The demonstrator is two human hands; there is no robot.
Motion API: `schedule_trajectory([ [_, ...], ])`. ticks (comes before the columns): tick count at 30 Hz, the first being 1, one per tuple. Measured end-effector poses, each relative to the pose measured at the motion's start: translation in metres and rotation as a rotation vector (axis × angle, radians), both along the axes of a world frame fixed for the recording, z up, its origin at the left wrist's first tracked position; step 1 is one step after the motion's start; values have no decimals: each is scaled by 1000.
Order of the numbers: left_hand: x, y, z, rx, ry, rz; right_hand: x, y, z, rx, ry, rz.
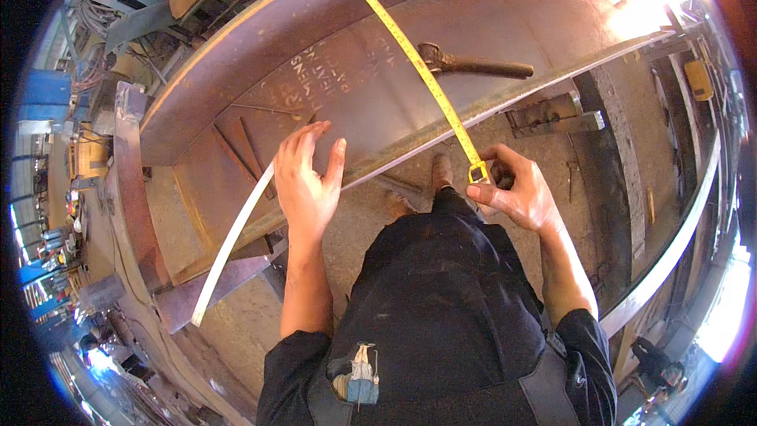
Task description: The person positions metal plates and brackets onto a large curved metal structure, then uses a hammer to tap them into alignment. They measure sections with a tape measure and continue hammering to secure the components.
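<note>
My right hand (516, 189) is closed on a tape measure (478, 173), its small case between thumb and fingers. The yellow blade (418, 63) runs out from the case across a large steel beam (505, 20) to its far edge. My left hand (306, 177) is over the beam's near side, thumb held apart from the bent fingers. A long, thin white strip (233, 241) comes out from the little-finger side of this hand and slants down to the left; the hand hides its upper end. A brown hammer (481, 67) lies on the beam beside the blade.
Chalk markings (315, 83) and thin rods (236, 146) are on the beam. Steel bars and supports (611, 189) stand to the right, with a purple steel piece (213, 288) at lower left. My shoe (442, 172) is on the floor below the beam's near edge.
</note>
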State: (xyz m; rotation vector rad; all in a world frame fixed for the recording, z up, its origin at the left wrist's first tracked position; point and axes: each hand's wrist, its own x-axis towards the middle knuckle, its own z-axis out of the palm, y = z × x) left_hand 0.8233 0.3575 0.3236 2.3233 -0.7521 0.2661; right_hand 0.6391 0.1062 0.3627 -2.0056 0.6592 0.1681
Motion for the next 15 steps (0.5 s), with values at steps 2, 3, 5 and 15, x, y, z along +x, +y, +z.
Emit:
schedule_trajectory([
  [2,0,0,0,13,-6,7,2,-1,4,-11,34,21],
  [3,0,1,-1,19,-10,7,3,-1,6,-17,51,32],
  [5,1,0,-2,19,-18,-3,4,-1,5,-24,44,28],
  [15,2,2,1,28,-20,-6,5,-2,2,61,56,-3],
])
